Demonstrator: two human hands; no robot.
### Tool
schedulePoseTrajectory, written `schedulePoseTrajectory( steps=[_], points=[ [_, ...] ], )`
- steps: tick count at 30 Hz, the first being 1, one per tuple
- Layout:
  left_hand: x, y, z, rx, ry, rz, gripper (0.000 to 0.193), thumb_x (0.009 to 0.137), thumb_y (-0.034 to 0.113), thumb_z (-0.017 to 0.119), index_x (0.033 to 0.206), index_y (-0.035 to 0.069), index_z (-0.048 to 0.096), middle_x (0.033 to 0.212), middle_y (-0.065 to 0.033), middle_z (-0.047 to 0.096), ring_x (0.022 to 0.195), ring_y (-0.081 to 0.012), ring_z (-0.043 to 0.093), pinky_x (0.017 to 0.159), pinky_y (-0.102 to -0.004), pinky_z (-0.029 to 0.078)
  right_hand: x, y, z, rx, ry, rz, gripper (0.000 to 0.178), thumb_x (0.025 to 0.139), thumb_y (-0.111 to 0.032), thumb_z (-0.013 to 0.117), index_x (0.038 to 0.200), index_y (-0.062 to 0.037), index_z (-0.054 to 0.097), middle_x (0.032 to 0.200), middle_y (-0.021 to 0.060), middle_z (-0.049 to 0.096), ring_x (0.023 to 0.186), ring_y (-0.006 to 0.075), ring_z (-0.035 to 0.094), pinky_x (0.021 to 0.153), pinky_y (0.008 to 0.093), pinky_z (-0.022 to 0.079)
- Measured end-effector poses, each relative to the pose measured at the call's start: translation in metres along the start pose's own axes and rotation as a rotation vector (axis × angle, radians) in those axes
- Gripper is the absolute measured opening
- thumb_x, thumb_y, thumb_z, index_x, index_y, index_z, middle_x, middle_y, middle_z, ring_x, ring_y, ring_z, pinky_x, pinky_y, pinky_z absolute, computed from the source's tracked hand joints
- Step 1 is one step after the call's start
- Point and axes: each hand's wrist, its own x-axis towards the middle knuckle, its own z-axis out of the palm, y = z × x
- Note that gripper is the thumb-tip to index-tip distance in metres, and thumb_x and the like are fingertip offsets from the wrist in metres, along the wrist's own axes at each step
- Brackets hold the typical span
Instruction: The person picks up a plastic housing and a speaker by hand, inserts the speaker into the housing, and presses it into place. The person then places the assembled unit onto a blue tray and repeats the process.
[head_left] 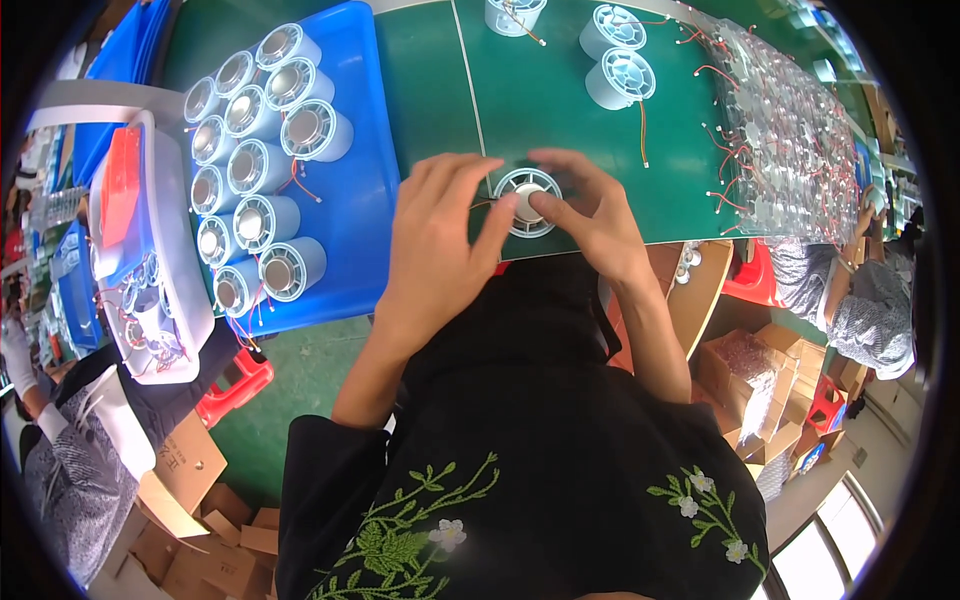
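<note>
At the near edge of the green table stands a white cylindrical housing (528, 230) with a spoked ring top. A pale round disc (527, 203) sits at its centre. From the left, my left hand (440, 225) curls around the housing, its thumb tip against the disc's left side. My right hand (600, 215) comes from the other side, thumb on the disc's right edge and fingers arched past the far rim. The housing's lower part is hidden. A thin wire (482, 204) runs out at its left, beside my left thumb.
Left, a blue tray (350, 210) carries several white housings with metal discs. Beyond my hands are housings without discs (622, 78) with trailing wires. A clear plastic tray of wired parts (790, 130) lies right. A white bin (185, 350) stands far left; other people sit both sides.
</note>
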Motion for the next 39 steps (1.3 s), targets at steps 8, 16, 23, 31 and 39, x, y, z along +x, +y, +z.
schedulePoseTrajectory(
  steps=[8,16,23,31,39],
  points=[
    [-0.003,-0.010,0.014,-0.503,-0.172,-0.346,0.022,0.086,0.016,0.069,0.099,-0.001,0.066,0.092,-0.0141,0.065,0.081,-0.0257,0.065,0.073,-0.0344,0.051,0.005,0.002,-0.005,0.042,-0.178,0.028,0.020,0.091,-0.009,0.063,0.109,-0.0019,0.056,0.103,0.0051,0.061,0.093,0.0113,0.056,0.075,0.0258,0.049],
    [-0.004,-0.011,0.013,-0.397,-0.192,-0.156,0.030,0.083,0.012,0.070,0.109,0.000,0.061,0.102,-0.0141,0.062,0.090,-0.0283,0.064,0.079,-0.0347,0.052,-0.006,0.004,0.003,-0.068,-0.089,0.025,0.021,0.095,-0.012,0.060,0.112,-0.0012,0.055,0.097,0.0031,0.063,0.081,0.0069,0.055,0.061,0.0227,0.044],
    [-0.020,-0.004,-0.015,-0.078,-0.068,0.029,0.046,0.075,0.010,0.075,0.116,0.003,0.056,0.109,-0.0146,0.059,0.094,-0.0321,0.062,0.079,-0.0364,0.052,-0.014,-0.003,0.018,0.331,-0.025,0.019,0.027,0.096,-0.011,0.055,0.122,-0.0023,0.052,0.101,0.0061,0.061,0.085,0.0091,0.055,0.062,0.0233,0.044],
    [-0.026,-0.016,-0.069,0.226,0.277,-0.313,0.058,0.067,0.009,0.077,0.120,0.003,0.053,0.108,-0.0127,0.060,0.092,-0.0318,0.062,0.071,-0.0383,0.053,-0.024,0.010,0.021,0.277,-0.194,-0.016,0.031,0.095,-0.003,0.052,0.125,-0.0010,0.048,0.105,0.0080,0.058,0.090,0.0126,0.055,0.069,0.0262,0.047],
    [-0.025,-0.035,-0.055,0.591,0.199,-0.286,0.065,0.069,0.005,0.075,0.128,0.003,0.048,0.129,-0.0222,0.046,0.119,-0.0405,0.046,0.094,-0.0477,0.041,-0.041,0.022,0.026,0.219,-0.164,-0.054,0.034,0.092,0.003,0.049,0.125,0.0000,0.046,0.102,0.0077,0.058,0.091,0.0120,0.055,0.079,0.0254,0.045]
  ],
)
